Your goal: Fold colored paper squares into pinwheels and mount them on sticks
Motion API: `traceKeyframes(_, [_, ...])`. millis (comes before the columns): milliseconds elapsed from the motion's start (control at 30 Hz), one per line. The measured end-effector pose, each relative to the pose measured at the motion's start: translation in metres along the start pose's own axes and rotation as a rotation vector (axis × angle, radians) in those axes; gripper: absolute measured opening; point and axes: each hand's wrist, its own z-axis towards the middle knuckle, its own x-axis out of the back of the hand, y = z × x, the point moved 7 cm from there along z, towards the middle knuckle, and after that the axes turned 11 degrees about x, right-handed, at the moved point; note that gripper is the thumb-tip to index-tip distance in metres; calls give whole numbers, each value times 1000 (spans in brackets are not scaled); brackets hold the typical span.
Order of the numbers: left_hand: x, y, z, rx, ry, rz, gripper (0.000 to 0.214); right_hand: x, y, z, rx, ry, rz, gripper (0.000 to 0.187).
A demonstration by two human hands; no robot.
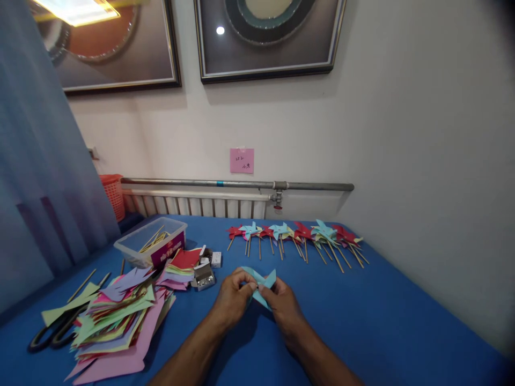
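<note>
Both my hands meet over the blue table [386, 321] and pinch a light blue paper pinwheel [266, 280]. My left hand [233, 297] grips its left side with curled fingers. My right hand [281, 303] holds its right side, fingers closed on the paper folds. Part of the pinwheel is hidden behind my fingers.
A row of finished red and blue pinwheels on sticks [298, 236] lies at the back. Left of my hands are a pile of cut coloured paper [120, 316], black scissors [52, 332], a small metal box [204, 277], and a clear plastic tub with sticks [151, 241]. An orange basket [112, 195] stands by the radiator.
</note>
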Motion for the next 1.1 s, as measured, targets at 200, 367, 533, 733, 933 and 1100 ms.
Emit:
traceKeyframes(200, [2, -5, 2, 36, 9, -23, 15, 0, 3, 1, -24, -20, 5, 42])
traceKeyframes(367, [4, -5, 1, 11, 68, 43, 15, 1, 1, 1, -21, -37, -19, 46])
traceKeyframes(533, [5, -1, -2, -2, 121, 129, 15, 0, 1, 1, -32, -54, -49, 51])
traceKeyframes(733, [5, 5, -6, -49, 164, 184, 16, -1, 1, 2, -27, -34, -16, 42])
traceKeyframes(933, [3, 5, -7, -58, 158, 195, 16, -1, -1, 2, -37, -40, 26, 36])
traceKeyframes(1100, [3, 6, -7, -51, 159, 180, 16, -1, -2, 2, -40, -51, 38, 34])
